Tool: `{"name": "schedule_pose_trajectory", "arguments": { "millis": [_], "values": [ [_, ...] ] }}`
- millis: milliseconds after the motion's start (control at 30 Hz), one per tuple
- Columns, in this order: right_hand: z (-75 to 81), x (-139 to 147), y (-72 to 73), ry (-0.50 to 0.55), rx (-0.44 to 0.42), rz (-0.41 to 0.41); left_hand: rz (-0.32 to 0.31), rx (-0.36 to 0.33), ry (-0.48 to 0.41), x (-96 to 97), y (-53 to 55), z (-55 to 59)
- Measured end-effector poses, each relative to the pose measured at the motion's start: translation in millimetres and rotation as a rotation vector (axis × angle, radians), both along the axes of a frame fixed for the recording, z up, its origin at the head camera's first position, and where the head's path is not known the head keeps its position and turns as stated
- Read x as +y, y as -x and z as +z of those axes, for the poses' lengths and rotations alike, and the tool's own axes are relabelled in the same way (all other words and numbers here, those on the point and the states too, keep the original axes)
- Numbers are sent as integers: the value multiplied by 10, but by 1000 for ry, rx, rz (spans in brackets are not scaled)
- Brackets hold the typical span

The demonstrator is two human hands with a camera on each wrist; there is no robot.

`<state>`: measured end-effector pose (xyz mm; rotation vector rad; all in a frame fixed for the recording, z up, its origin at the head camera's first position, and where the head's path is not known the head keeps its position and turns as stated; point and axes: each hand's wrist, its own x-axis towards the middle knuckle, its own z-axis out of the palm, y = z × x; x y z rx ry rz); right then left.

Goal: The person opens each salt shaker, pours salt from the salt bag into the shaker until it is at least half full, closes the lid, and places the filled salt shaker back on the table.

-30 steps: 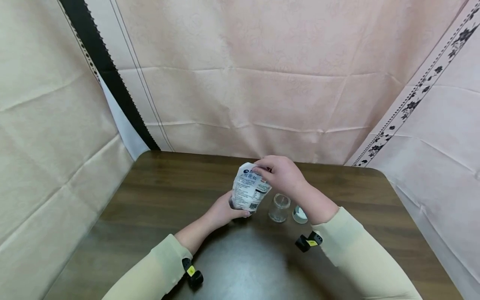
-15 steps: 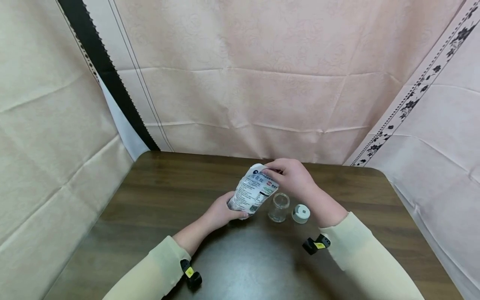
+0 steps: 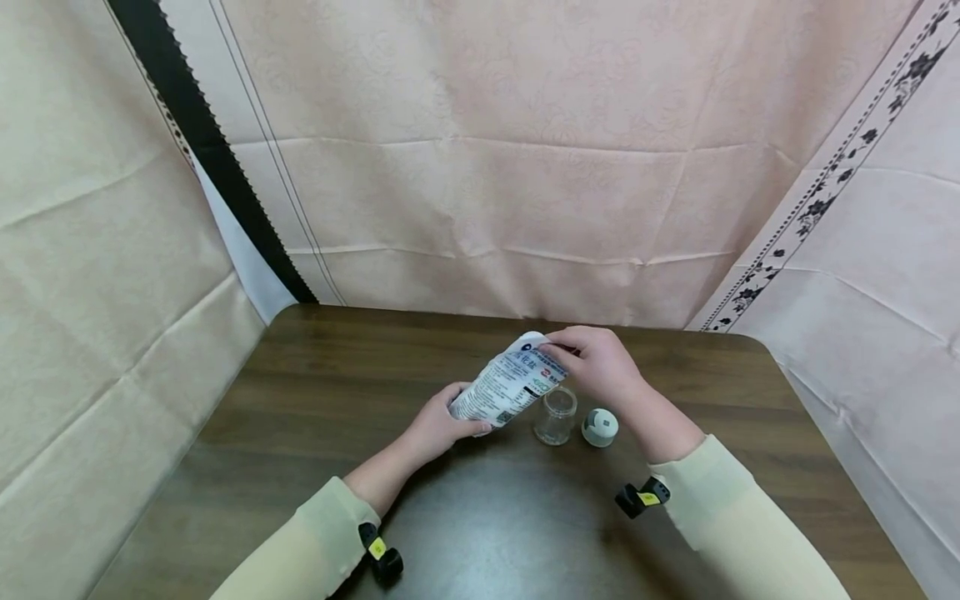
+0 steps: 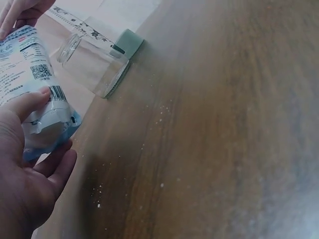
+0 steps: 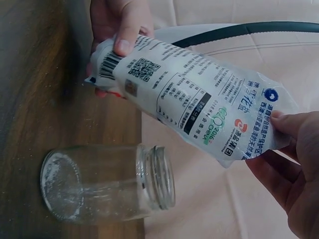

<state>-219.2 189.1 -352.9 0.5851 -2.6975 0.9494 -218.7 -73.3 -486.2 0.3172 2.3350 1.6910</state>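
A white printed bag of salt (image 3: 510, 383) is held tilted above the table, its top end leaning right toward a glass jar (image 3: 556, 418). My left hand (image 3: 438, 429) grips the bag's bottom end, thumb over the barcode side. At the top edge, my right hand (image 3: 600, 367) pinches a corner between thumb and fingers. The jar stands upright and uncapped just below the bag's upper end; in the right wrist view a little white powder shows on its bottom (image 5: 62, 186). Right of the jar sits a pale green lid (image 3: 600, 427).
Scattered white grains (image 4: 162, 114) lie on the brown wooden table (image 3: 315, 433). Pale cloth (image 3: 480, 167) hangs behind the table's far edge and along both sides. Each sleeve cuff carries a small black camera.
The bag has tipped further right, its top end now lower and closer over the jar. My right hand has moved right and slightly down with it, uncovering the lid.
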Motion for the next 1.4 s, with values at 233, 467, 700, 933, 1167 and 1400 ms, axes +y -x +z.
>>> {"name": "schedule_pose_trajectory", "arguments": {
  "millis": [233, 467, 700, 933, 1167, 1400],
  "values": [
    [-57, 47, -11, 21, -2, -15, 42, -52, -78, -13, 7, -45],
    [-146, 79, -17, 18, 50, -36, 74, -86, -145, -16, -18, -77],
    [-198, 114, -39, 45, 7, -62, 82, -138, -256, -18, -40, -99],
    [-243, 136, -42, 72, -32, -80, 77, -144, -347, -20, -46, -127],
    [-278, 159, -40, 86, -39, -88, 74, -134, -376, -15, -48, -120],
    [-307, 168, -45, 92, -60, -103, 67, -126, -402, -32, -48, -129]
  ]
}}
